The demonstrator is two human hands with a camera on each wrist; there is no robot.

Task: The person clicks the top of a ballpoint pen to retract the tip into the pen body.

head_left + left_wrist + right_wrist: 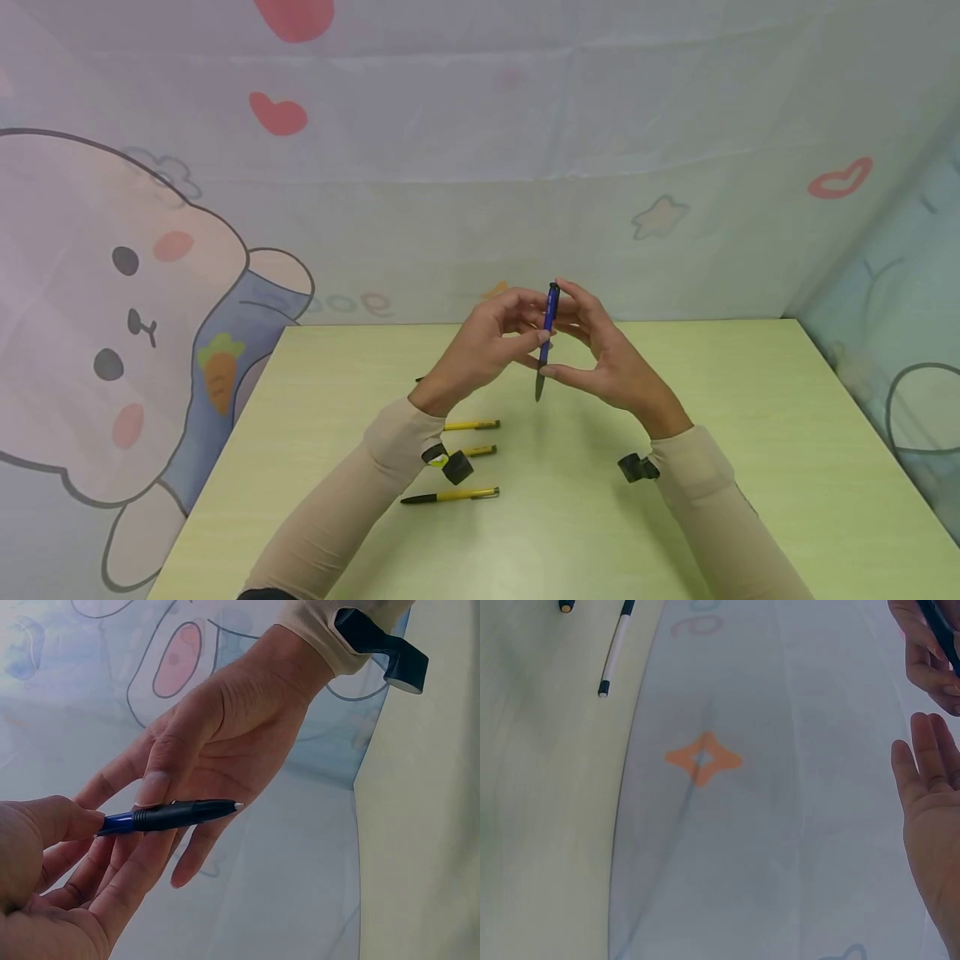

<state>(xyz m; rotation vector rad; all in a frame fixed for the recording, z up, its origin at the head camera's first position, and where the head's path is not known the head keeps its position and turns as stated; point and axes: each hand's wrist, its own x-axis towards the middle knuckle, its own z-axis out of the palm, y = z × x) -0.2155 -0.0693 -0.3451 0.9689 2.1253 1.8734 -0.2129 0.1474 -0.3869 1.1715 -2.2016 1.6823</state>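
Observation:
Above the table, both hands are on a blue pen [551, 310] with a dark grip, standing nearly upright. My left hand [491, 342] pinches its middle between thumb and fingers; in the left wrist view, that thumb presses the blue barrel beside the black grip [184, 815]. The right hand [611, 362] spans the pen, its index fingertip at the top end and its thumb at the grip. Seen from the left wrist, the pen's light tip points away from the left hand. In the right wrist view, only part of the pen [939, 630] shows at the edge.
Several yellow pens lie left of centre on the table [750, 500], the nearest [457, 495] having a black front end. The left forearm partly covers others. A white pen with black ends [615, 652] lies near the table's back edge. A printed cloth [465, 150] hangs behind.

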